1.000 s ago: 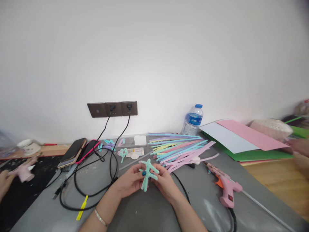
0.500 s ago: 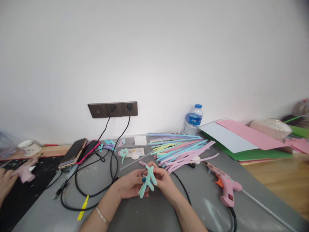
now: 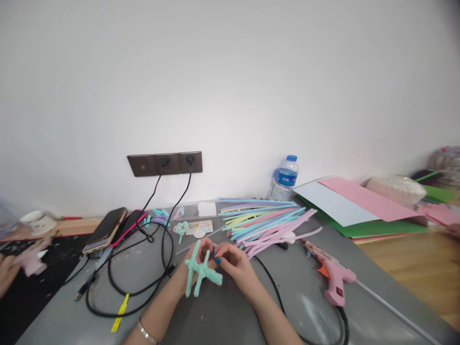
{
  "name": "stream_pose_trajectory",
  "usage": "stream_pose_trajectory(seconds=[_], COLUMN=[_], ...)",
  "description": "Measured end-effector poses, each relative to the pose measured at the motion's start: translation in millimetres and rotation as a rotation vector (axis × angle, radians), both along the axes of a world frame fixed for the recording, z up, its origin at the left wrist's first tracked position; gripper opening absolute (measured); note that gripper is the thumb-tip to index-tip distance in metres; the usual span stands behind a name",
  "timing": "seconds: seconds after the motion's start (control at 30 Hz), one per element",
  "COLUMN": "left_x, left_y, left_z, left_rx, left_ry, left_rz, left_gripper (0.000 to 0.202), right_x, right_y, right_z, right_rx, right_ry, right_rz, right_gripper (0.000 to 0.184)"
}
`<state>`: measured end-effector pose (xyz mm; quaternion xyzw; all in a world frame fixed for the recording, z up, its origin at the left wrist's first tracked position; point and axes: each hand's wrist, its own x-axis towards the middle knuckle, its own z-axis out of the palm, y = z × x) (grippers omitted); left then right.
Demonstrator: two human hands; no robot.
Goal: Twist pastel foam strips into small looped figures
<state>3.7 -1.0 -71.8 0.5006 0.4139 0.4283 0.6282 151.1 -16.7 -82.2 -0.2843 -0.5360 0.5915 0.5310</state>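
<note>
A mint-green pipe-cleaner figure (image 3: pixel 199 270) with several bent limbs is held over the grey table (image 3: pixel 230 316) between both hands. My left hand (image 3: pixel 190 273) is closed around it from behind, mostly hidden by the figure. My right hand (image 3: pixel 233 266) pinches its right end with blue-nailed fingertips. A spread of pastel pipe cleaners (image 3: pixel 266 220) lies just beyond my hands.
A pink glue gun (image 3: pixel 332 275) lies at the right, its cable running off the front. Black cables (image 3: pixel 143 268) loop from wall sockets (image 3: pixel 165 163) past two phones (image 3: pixel 113 227). A water bottle (image 3: pixel 283 178), coloured paper sheets (image 3: pixel 359 206) and another person's hand (image 3: pixel 7 275) at far left.
The green figure has been turned and shifted left and down; its limbs now point toward the left instead of standing upright between my hands. The camera view drifted slightly.
</note>
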Motion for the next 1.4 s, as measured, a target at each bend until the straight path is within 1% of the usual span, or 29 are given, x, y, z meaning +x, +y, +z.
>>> stream_pose_trajectory(seconds=[0.07, 0.17, 0.23, 0.3, 0.33, 0.4, 0.53, 0.57, 0.6, 0.67, 0.7, 0.77, 0.87, 0.97, 1.07, 1.17, 1.27, 1.4], left_x=[0.0, -4.2, -8.3, -12.4, -14.2, -16.8, -18.0, -17.7, -17.3, -16.6, -16.6, -17.4, -20.6, -24.4, -26.4, -24.7, -19.0, -9.2], left_y=[1.0, 1.4, 2.6, 4.8, 6.0, 8.3, 10.3, 10.3, 10.2, 9.9, 9.9, 10.5, 12.7, 14.6, 14.7, 12.5, 7.9, 0.9], left_z=[-3.9, -3.6, -0.9, 1.9, 3.1, 4.7, 6.1, 6.4, 6.8, 7.4, 7.7, 8.0, 7.7, 7.4, 7.0, 6.9, 9.3, 16.0], left_rx=[-0.021, -0.014, 0.008, 0.032, 0.043, 0.059, 0.091, 0.1, 0.108, 0.118, 0.121, 0.124, 0.119, 0.116, 0.101, 0.059, -0.012, -0.097], left_ry=[0.03, 0.076, 0.105, 0.118, 0.119, 0.121, 0.135, 0.137, 0.136, 0.126, 0.121, 0.112, 0.084, 0.047, -0.001, -0.089, -0.177, -0.266], left_rz=[-0.01, 0.036, 0.082, 0.124, 0.144, 0.182, 0.231, 0.236, 0.237, 0.234, 0.231, 0.23, 0.256, 0.311, 0.382, 0.411, 0.338, 0.204], left_gripper=[0.043, 0.036, 0.033, 0.031, 0.03, 0.028, 0.022, 0.021, 0.02, 0.02, 0.019, 0.019, 0.021, 0.024, 0.028, 0.033, 0.038, 0.047], right_x=[-2.7, -5.0, -4.6, -2.9, -1.9, -0.4, 0.3, 0.2, 0.2, 0.5, 0.8, 1.9, 5.9, 13.8, 22.4, 24.5, 16.9, 3.7], right_y=[1.5, 4.0, 3.7, 0.2, -3.1, -12.8, -38.5, -44.1, -48.7, -54.1, -55.1, -54.6, -50.8, -44.4, -32.4, -13.4, 8.9, 30.3], right_z=[-3.8, -6.4, -4.5, 0.2, 3.1, 9.1, 19.0, 20.7, 22.1, 23.7, 23.9, 23.2, 20.3, 17.3, 17.0, 20.4, 23.8, 19.2], right_rx=[-0.004, -0.004, 0.031, 0.078, 0.093, 0.098, 0.119, 0.135, 0.152, 0.182, 0.196, 0.226, 0.27, 0.246, 0.236, 0.293, 0.323, 0.308], right_ry=[-0.057, -0.103, -0.116, -0.168, -0.217, -0.354, -0.683, -0.745, -0.794, -0.865, -0.892, -0.922, -0.893, -0.815, -0.703, -0.558, -0.425, -0.305], right_rz=[-0.062, -0.209, -0.297, -0.333, -0.323, -0.259, -0.025, 0.015, 0.044, 0.068, 0.076, 0.096, 0.115, 0.078, -0.083, -0.269, -0.372, -0.426], right_gripper=[0.018, 0.023, 0.025, 0.026, 0.026, 0.026, 0.011, 0.014, 0.02, 0.03, 0.032, 0.03, 0.025, 0.023, 0.018, 0.013, 0.012, 0.008])
